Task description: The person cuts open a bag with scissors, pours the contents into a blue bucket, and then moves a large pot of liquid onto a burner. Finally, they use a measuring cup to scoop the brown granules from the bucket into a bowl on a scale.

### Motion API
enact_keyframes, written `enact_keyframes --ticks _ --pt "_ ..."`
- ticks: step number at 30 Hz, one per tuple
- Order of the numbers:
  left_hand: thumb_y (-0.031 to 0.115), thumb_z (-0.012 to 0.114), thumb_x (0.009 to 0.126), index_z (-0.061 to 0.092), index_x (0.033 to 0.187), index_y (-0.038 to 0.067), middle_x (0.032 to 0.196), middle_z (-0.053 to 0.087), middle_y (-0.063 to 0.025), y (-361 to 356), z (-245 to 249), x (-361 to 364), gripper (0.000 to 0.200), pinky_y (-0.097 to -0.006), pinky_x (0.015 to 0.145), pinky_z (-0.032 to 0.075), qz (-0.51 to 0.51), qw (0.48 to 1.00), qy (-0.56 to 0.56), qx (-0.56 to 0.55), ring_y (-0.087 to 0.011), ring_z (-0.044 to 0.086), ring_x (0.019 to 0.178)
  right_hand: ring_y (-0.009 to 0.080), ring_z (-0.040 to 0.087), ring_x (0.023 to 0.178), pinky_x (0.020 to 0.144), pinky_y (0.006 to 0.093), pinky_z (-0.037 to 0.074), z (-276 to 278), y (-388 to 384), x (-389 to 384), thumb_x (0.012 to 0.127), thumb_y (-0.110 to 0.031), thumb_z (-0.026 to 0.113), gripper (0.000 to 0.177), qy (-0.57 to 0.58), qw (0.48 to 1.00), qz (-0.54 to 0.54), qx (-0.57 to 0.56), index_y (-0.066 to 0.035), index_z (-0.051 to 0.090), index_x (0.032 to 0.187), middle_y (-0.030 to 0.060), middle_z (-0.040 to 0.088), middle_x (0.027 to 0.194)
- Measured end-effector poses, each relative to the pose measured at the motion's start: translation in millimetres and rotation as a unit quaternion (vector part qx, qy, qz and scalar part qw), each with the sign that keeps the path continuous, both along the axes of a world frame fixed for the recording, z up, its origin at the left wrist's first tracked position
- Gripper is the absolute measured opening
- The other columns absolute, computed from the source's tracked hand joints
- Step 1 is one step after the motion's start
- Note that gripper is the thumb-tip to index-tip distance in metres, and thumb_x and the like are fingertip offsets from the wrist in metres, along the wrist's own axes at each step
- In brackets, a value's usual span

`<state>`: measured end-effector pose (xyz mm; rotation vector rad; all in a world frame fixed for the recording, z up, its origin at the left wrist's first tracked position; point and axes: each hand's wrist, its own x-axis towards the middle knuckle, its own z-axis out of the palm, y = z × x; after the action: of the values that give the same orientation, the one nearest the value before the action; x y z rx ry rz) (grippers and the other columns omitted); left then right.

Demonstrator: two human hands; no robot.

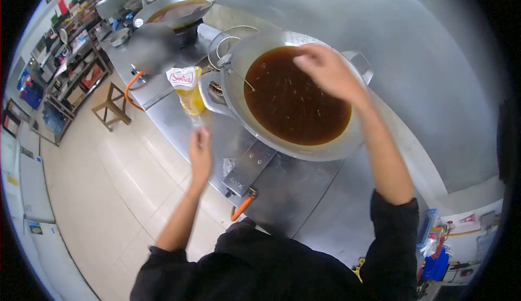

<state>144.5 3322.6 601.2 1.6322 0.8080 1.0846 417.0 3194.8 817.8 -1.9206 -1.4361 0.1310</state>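
Observation:
A large metal wok (239, 95) with loop handles holds dark brown oil (296, 97) with small bits floating in it. Over the far part of the oil hangs my right hand (325, 70), its fingers bent together; whatever they hold, if anything, is too small to make out. My left hand (201, 152) is raised at the counter's front edge with its fingertips pressed together. Just past those fingertips shows something clear and blurred. Near it stands a yellow and white oil pouch (188, 90), beside the wok's left handle. A thin metal rod (244, 79) leans from the wok's rim into the oil.
A gas stove (249, 168) with an orange hose (241, 210) sits under the wok on the steel counter (304, 192). Farther back are a second wok (211, 0) and a ring-handled strainer (209, 62). A wooden stool (111, 106) and crowded shelves (70, 78) stand at left.

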Motion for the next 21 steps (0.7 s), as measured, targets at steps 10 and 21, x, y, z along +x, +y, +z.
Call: enact_keyframes --ticks 10,21 --pt "0.037 0.067 0.073 0.040 0.132 0.007 0.136 0.031 -0.0242 -125.4 -101.7 -30.0 0.071 -0.0670 0.091 0.027 -0.100 0.877 0.389 0.265 -0.0426 0.034 0.121 0.0348 0.063 0.088 0.077 0.0442 0.050 -94.8 129.5 -194.8 0.083 -0.021 0.054 0.047 -0.033 0.990 -0.134 -0.015 0.010 0.047 0.118 0.0253 0.063 0.092" --pt "0.021 0.067 0.073 0.027 0.140 0.006 0.138 0.029 -0.0229 -125.8 -91.3 -34.3 0.080 -0.0629 0.099 0.025 -0.089 0.873 0.410 0.249 -0.0390 0.031 0.125 0.0369 0.065 0.066 0.056 0.0464 0.051 -99.3 68.0 -193.6 0.089 -0.014 0.045 0.037 -0.209 0.975 -0.070 -0.032 0.003 0.043 0.122 0.0215 0.063 0.070"
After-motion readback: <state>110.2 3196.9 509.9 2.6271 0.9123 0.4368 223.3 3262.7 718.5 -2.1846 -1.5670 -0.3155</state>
